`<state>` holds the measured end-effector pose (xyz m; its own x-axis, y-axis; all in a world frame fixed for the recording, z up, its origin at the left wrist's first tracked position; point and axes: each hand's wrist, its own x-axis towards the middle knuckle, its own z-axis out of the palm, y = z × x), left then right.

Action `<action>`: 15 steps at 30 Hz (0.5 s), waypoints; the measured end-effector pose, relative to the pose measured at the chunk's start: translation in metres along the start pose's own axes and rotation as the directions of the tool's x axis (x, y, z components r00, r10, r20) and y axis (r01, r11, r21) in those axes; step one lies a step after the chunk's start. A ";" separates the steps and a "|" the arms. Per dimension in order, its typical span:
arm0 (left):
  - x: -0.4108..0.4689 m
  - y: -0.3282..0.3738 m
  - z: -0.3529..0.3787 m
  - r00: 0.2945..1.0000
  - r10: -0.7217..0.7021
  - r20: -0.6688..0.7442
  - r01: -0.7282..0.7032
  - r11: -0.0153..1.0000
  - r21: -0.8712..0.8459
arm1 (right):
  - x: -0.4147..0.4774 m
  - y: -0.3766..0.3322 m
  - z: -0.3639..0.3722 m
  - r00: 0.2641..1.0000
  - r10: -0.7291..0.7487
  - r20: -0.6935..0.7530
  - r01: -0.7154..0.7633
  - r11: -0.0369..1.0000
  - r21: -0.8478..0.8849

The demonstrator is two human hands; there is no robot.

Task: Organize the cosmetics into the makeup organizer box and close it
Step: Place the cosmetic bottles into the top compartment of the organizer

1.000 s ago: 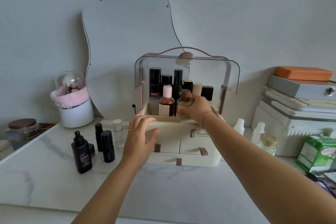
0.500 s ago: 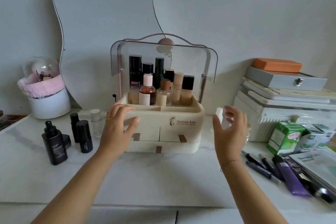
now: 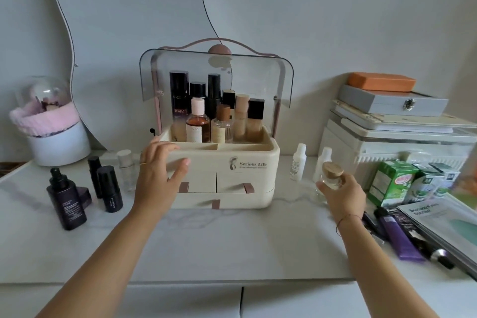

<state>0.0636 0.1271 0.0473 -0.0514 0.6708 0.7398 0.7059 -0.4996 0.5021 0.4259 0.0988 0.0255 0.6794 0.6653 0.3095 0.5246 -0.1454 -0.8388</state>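
Our right hand [image 3: 344,195] grasps a small wood-capped jar [image 3: 332,174] low by the desk [image 3: 232,240], right of the organizer box [image 3: 247,155] (its clear lid [image 3: 258,77] raised). Our left hand [image 3: 157,178] touches the box's front-left corner, fingers [image 3: 165,148] spread and released.

Approach from the front is free: the table [image 3: 232,235] btw the two forearms is bare marble up to the organizer box [image 3: 247,162]. The clear lid [image 3: 216,77] is swung up, so entry to the top goes from front & above, under the lid edge. The back compartment is packed w/ upright bottles [image 3: 197,124]; the shallow front compartments [image 3: 242,146] are open from above. On the left front corner the left hand [image 3: 157,175] covers part of that way. Left of the box, a clear small bottle [image 3: 126,168] & three black bottles [image 3: 65,199] stand close together, w/ narrow gaps. Right of the box stand two white bottles [image 3: 297,162], then the right hand [image 3: 340,193] gripping a wooden-capped jar [image 3: 331,175]; green cartons [image 3: 392,181] & a purple tube [image 3: 397,235] crowd the rest.
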 end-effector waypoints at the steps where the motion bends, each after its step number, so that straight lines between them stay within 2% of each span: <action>1: 0.000 0.000 0.000 1.000 -0.004 0.000 0.004 1.000 -0.001 | -0.007 -0.004 -0.002 1.000 -0.012 -0.020 0.012 1.000 0.013; 4: 0.000 0.001 0.001 1.000 -0.003 -0.011 0.003 1.000 0.004 | -0.035 -0.031 -0.010 0.990 -0.119 -0.074 0.130 0.979 0.157; 6: -0.001 0.001 0.001 1.000 0.001 -0.016 -0.001 1.000 0.004 | -0.057 -0.063 -0.017 0.966 -0.252 -0.060 0.257 0.910 0.326; 8: -0.002 0.002 0.001 1.000 -0.001 -0.010 0.001 1.000 -0.005 | -0.074 -0.101 -0.021 0.909 -0.417 -0.025 0.383 0.806 0.451; 10: -0.002 0.002 0.000 1.000 0.004 -0.002 -0.004 1.000 -0.010 | -0.078 -0.135 -0.015 0.848 -0.529 0.034 0.436 0.731 0.525; 12: -0.002 0.002 -0.001 1.000 0.008 0.005 -0.008 1.000 -0.006 | -0.073 -0.164 -0.001 0.814 -0.571 0.103 0.442 0.726 0.527; 15: -0.001 0.002 -0.002 1.000 0.018 0.016 -0.018 1.000 0.009 | -0.051 -0.188 0.027 0.825 -0.520 0.222 0.439 0.836 0.328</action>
<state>0.0636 0.1245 0.0480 -0.0275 0.6703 0.7416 0.7131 -0.5067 0.4845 0.2787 0.1114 0.1555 0.1736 0.7871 0.5919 0.5685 0.4107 -0.7128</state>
